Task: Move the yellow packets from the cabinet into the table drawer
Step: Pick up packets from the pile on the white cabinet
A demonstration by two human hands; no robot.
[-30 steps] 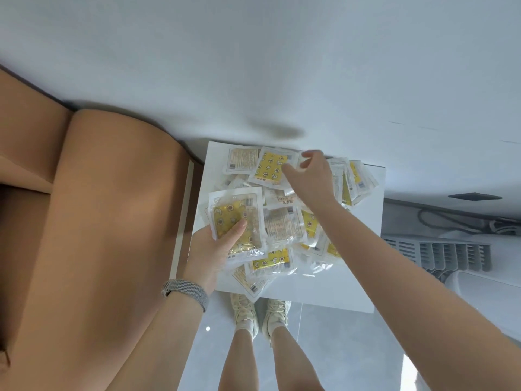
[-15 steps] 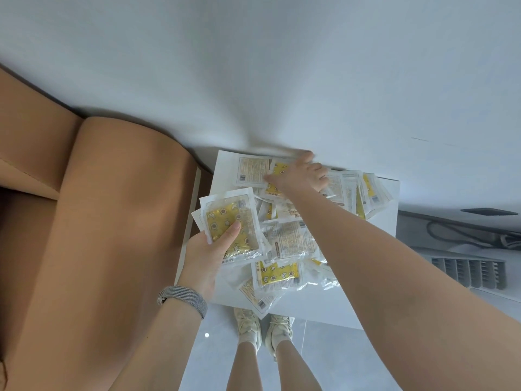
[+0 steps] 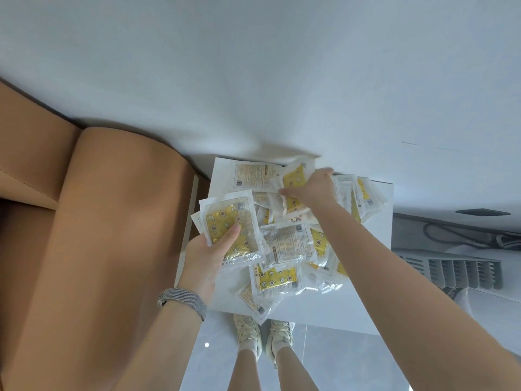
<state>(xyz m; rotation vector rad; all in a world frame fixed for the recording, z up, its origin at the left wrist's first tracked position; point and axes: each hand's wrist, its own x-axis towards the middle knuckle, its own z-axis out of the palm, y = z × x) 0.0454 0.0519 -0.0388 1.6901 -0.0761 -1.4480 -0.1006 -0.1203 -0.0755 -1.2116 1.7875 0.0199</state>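
White shelf (image 3: pixel 375 277) at frame centre holds heaped yellow packets (image 3: pixel 282 246); left hand (image 3: pixel 205 258) grips a stack (image 3: pixel 228 230), right hand (image 3: pixel 310 187) pinches one packet (image 3: pixel 294 179).

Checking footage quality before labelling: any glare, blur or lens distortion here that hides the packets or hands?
Head view: strong wide-angle bending at the edges; clear plastic wrappers of the yellow packets glint softly, print partly unreadable; right hand slightly motion-blurred, left hand sharp; soft shadow on the white wall.

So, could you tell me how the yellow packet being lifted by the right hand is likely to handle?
Probably floppy: the yellow plastic packet bends in the right hand. Likely light, and its glossy film looks slippery.
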